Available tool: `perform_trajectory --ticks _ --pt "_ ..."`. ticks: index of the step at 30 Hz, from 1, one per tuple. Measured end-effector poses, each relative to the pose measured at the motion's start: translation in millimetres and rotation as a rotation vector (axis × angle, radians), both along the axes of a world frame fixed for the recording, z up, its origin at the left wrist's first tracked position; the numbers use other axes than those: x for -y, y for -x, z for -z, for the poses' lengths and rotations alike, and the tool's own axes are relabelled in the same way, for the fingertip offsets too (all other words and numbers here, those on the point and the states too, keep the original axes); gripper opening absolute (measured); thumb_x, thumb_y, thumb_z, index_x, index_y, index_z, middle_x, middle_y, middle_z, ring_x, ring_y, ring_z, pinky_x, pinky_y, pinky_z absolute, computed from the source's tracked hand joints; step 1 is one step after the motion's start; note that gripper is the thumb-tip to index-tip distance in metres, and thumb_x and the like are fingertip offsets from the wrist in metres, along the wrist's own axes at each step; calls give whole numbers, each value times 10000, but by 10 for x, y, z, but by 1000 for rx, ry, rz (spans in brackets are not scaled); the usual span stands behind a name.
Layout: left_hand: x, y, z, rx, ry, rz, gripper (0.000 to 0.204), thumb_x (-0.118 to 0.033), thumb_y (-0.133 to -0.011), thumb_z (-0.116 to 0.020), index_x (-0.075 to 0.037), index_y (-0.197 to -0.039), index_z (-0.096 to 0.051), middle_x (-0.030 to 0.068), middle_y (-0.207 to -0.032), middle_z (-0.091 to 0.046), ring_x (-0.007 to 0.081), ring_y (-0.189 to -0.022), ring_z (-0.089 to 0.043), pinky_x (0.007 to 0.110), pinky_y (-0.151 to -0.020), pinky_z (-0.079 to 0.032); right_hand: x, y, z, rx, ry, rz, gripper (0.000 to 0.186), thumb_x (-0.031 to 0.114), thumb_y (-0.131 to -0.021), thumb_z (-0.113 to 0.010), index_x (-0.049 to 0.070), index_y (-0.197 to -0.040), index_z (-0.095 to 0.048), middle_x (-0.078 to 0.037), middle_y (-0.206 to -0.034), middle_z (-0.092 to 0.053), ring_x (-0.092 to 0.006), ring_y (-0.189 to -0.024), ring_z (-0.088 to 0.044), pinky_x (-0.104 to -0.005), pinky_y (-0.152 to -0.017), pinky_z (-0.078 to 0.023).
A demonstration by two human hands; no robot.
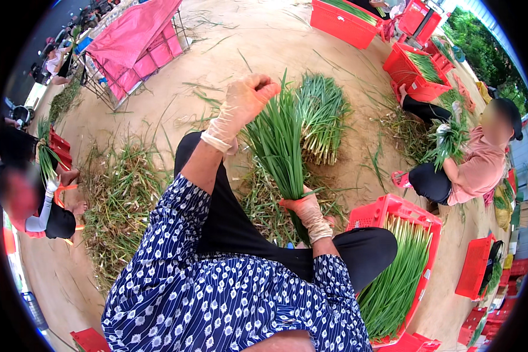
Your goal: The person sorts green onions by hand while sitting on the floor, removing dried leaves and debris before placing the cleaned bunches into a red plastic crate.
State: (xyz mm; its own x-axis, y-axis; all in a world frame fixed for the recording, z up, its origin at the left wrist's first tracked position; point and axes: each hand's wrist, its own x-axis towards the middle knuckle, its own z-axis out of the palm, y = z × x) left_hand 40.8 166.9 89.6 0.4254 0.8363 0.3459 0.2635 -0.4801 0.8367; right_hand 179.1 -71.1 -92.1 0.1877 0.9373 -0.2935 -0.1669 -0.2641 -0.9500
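Observation:
My right hand [308,214], in a thin pale glove, is wrapped round the lower part of a bunch of garlic chives [276,146]. The long flat green leaves fan upward and away from me, above my lap. My left hand [246,105], gloved too, is raised beside the leaf tips with its fingers curled together. Whether a leaf is pinched in them is hard to see. Just beyond the bunch, a larger pile of garlic chives [322,120] lies on the ground, its pale stem ends toward me.
By my right knee stands a red crate [437,226] filled with chives. Heaps of leaf trimmings [120,217] lie to my left and under the bunch. Co-workers sit at right [478,158] and left [26,199], handling greens. More red crates [343,23] and a pink-covered frame [135,50] stand farther off.

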Motion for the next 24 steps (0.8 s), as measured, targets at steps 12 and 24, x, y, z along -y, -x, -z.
perform_trajectory --ticks 12,24 --pt "-261 -269 511 -148 -91 51 159 -184 -927 -610 -45 -953 -684 95 -804 -633 269 -743 -637 387 -692 -521 17 32 -32 10 17 -29 307 -38 -752 -761 11 -1031 -641 -47 -809 -686 -132 -643 -633 -304 -573 -528" --pt "149 197 716 71 188 -75 159 -127 -917 -698 -43 -1050 -721 1 -880 -670 99 -785 -594 272 -737 -503 -29 -15 -137 -109 -17 112 339 -85 -725 -772 21 -1018 -639 -47 -761 -661 -146 -568 -606 -305 -505 -484"
